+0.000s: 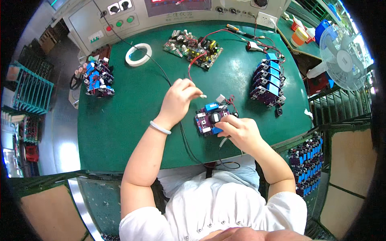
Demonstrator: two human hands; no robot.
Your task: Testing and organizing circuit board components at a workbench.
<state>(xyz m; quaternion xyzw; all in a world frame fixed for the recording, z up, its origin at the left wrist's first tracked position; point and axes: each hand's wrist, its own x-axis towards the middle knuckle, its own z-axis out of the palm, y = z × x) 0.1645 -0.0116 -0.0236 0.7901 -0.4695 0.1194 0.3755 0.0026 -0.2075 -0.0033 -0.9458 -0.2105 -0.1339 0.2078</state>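
My left hand point(179, 100) is closed in a pinch on a small white plug point(203, 96). A red wire point(189, 71) runs from that hand up to the larger open circuit board point(197, 48) at the back. My right hand point(242, 134) grips the right side of a small purple circuit board point(205, 123), which lies on the green bench mat. This board carries blue blocks and a round black part point(216, 117) beside my fingertips. A white connector point(220, 98) with red and black wires sits at its far edge. The fingers partly hide the board's right side.
Stacked purple boards with blue blocks point(268, 80) stand at the right, and another group point(98, 78) at the left. A white tape roll point(138, 54) lies behind my left hand. A black cable point(183, 134) crosses the mat point(116, 132). A fan point(343, 58) stands right.
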